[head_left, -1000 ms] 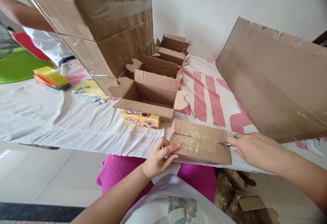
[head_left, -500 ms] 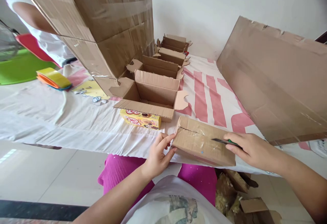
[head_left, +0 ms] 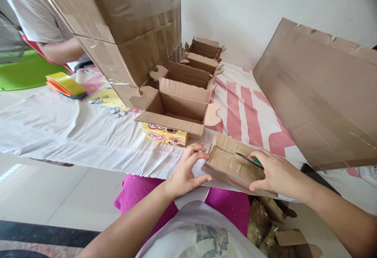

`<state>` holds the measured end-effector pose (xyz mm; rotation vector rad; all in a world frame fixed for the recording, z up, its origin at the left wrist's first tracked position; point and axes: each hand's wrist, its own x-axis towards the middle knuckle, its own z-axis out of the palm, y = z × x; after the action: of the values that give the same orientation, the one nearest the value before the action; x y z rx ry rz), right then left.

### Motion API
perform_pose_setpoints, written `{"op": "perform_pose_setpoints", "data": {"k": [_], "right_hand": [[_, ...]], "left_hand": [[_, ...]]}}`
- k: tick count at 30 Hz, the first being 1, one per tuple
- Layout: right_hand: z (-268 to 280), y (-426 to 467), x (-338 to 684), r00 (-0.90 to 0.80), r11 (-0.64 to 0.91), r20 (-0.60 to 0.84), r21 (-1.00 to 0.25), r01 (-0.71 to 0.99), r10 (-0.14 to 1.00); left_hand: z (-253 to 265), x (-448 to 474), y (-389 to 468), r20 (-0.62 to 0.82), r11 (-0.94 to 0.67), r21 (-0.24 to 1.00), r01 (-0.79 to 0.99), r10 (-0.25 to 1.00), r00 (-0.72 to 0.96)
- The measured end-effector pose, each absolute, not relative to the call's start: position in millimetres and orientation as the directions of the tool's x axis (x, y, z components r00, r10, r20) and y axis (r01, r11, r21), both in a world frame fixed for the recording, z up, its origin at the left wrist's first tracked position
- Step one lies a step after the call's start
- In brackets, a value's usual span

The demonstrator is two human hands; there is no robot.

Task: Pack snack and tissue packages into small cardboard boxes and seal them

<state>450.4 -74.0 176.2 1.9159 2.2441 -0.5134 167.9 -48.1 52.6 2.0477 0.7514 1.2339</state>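
Cardboard box (head_left: 228,161), taped shut, sits between both hands. Right hand (head_left: 272,173) grips a green-handled cutter (head_left: 250,159) on its top; left hand (head_left: 187,171), fingers loosely open, touches its near corner.

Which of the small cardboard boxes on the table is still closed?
The taped box at the table's near edge, between both hands; the others, in a row behind it, stand open.

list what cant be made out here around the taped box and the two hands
Head view, the only one:
- Cutter: mostly hidden by the right hand; only a dark blade and a green bit show.
- Underside of the taped box: turned away from the camera.
- Print on the yellow packet: too small, partly under the open carton.
- Co-worker: cut off by the frame edge and the big box.
- Left hand: contact with the box unclear.
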Motion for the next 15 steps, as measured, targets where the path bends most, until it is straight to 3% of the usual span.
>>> {"op": "perform_pose_setpoints", "data": {"k": [7, 13, 15], "right_hand": [[175.5, -69.9, 443.0, -0.204, 0.177, -0.319, -0.111, 0.978, 0.925], [183.3, -89.8, 438.8, -0.404, 0.405, -0.026, 0.023, 0.914, 0.914], [183.2, -97.9, 439.2, -0.492, 0.493, -0.022, 0.016, 0.870, 0.870]], "left_hand": [[58.4, 175.0, -38.4, 0.583, -0.678, 0.731, 0.083, 0.683, 0.441], [58.6, 181.4, -45.8, 0.604, -0.718, 0.663, 0.212, 0.681, 0.415], [56.7, 185.8, -50.8, 0.664, -0.749, 0.613, 0.253, 0.661, 0.349]]}}
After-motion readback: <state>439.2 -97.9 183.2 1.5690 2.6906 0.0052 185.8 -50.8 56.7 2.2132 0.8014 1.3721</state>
